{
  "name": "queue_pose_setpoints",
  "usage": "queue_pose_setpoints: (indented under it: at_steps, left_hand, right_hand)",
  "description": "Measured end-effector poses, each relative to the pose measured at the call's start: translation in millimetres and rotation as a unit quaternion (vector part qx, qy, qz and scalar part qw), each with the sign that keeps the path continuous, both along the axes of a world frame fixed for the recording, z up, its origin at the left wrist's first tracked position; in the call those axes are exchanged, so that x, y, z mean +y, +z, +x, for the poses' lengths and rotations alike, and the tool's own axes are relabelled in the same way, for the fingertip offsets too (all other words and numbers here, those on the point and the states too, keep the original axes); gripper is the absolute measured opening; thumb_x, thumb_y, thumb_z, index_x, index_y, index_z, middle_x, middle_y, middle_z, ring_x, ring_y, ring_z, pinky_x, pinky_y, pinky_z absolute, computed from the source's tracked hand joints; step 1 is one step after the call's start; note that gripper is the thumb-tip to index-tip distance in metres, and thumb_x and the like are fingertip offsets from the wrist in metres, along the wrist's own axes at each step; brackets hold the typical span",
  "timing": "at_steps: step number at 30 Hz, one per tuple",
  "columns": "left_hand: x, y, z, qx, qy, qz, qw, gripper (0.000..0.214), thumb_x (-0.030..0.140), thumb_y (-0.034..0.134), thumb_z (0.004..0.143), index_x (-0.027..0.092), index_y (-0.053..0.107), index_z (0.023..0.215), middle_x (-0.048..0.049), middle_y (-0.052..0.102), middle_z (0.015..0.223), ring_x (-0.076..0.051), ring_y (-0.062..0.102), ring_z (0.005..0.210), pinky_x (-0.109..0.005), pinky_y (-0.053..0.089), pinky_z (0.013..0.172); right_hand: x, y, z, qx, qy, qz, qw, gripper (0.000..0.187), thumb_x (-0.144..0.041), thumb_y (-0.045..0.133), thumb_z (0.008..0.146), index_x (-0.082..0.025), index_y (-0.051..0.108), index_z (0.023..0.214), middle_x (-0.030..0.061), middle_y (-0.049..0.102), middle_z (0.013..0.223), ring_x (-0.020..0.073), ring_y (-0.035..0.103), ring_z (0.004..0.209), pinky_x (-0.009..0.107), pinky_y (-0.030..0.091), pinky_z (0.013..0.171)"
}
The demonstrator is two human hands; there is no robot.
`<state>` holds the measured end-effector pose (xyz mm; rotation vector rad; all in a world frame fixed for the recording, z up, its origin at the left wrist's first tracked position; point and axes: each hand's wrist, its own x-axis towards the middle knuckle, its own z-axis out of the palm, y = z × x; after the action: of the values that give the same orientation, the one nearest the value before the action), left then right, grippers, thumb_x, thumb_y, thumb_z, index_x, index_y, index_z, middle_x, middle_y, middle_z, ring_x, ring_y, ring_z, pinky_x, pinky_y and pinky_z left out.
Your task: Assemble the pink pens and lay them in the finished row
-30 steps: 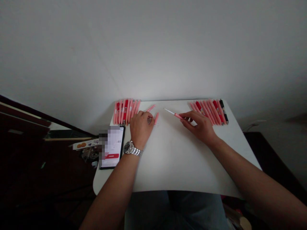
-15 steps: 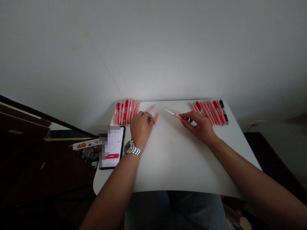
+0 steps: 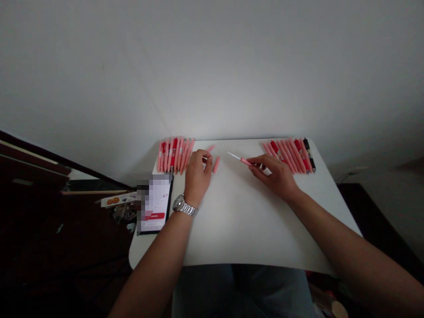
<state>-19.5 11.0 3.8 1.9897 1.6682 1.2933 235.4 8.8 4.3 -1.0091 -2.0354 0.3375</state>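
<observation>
My left hand (image 3: 198, 171) rests on the white table (image 3: 245, 221) with its fingers curled over a small pink pen part near the far edge; what they pinch is too small to name. A loose pink pen piece (image 3: 216, 164) lies just right of it, another (image 3: 210, 148) just beyond. My right hand (image 3: 276, 173) pinches a thin pen refill with a pink grip (image 3: 239, 158), its tip pointing left. A row of pink and red pens (image 3: 174, 153) lies at the far left, a second row (image 3: 289, 154) at the far right.
A phone (image 3: 155, 203) with a lit screen lies on the table's left edge. A watch is on my left wrist. Dark furniture and clutter stand left of the table. A pale wall rises behind. My lap shows below the near edge.
My left hand has shifted slightly forward and right, its fingers now over the pen piece near the far edge. My right hand and the refill have hardly moved.
</observation>
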Motion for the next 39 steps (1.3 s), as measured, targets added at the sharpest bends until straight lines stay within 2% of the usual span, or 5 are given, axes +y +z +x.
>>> queue_pose_setpoints:
  at_steps: [3,7,15,24,39]
  left_hand:
    - [0.8,-1.8,2.7,-0.067,-0.036,-0.016,0.997,0.006,0.028,0.056,0.099,0.023,0.056,0.097,-0.003,0.064,0.091,-0.017,0.061,0.083,-0.031,0.048,0.076]
    - [1.2,-4.6,7.1,-0.123,-0.085,-0.028,0.988,0.009,0.03,0.057,0.099,0.022,0.055,0.097,-0.0028,0.064,0.092,-0.015,0.063,0.085,-0.03,0.05,0.079]
    - [0.7,-3.0,11.6,-0.168,-0.115,-0.038,0.978,0.012,0.033,0.059,0.098,0.022,0.059,0.103,-0.0045,0.068,0.1,-0.015,0.065,0.091,-0.028,0.052,0.081]
    - [2.2,-2.1,9.9,-0.216,-0.117,-0.036,0.969,0.015,0.034,0.06,0.098,0.021,0.063,0.104,-0.0033,0.067,0.092,-0.014,0.063,0.082,-0.026,0.052,0.073]
    - [-0.6,6.1,12.0,-0.21,-0.107,-0.022,0.972,0.019,0.039,0.057,0.101,0.021,0.063,0.102,-0.0041,0.067,0.09,-0.013,0.061,0.073,-0.026,0.049,0.063]
  right_hand:
    - [-0.3,1.0,-0.3,0.001,0.001,-0.003,1.0,0.019,-0.029,0.06,0.099,-0.023,0.07,0.114,0.0056,0.071,0.088,0.0189,0.065,0.075,0.034,0.055,0.067]
    - [-0.1,-0.2,-0.2,0.003,0.003,-0.003,1.0,0.019,-0.028,0.061,0.098,-0.023,0.071,0.114,0.0057,0.071,0.089,0.0191,0.066,0.076,0.034,0.056,0.068]
    - [-0.2,-1.6,-1.0,-0.004,0.002,-0.003,1.0,0.019,-0.028,0.061,0.098,-0.023,0.071,0.113,0.0059,0.071,0.089,0.0189,0.066,0.076,0.034,0.056,0.067]
    - [0.4,-2.1,0.2,-0.012,0.009,-0.003,1.0,0.018,-0.027,0.062,0.098,-0.021,0.072,0.112,0.0058,0.071,0.089,0.0173,0.064,0.075,0.032,0.054,0.067]
    - [0.9,-3.8,0.5,-0.025,0.008,-0.008,1.0,0.018,-0.028,0.062,0.098,-0.021,0.073,0.111,0.0056,0.071,0.088,0.0175,0.064,0.075,0.031,0.052,0.066]
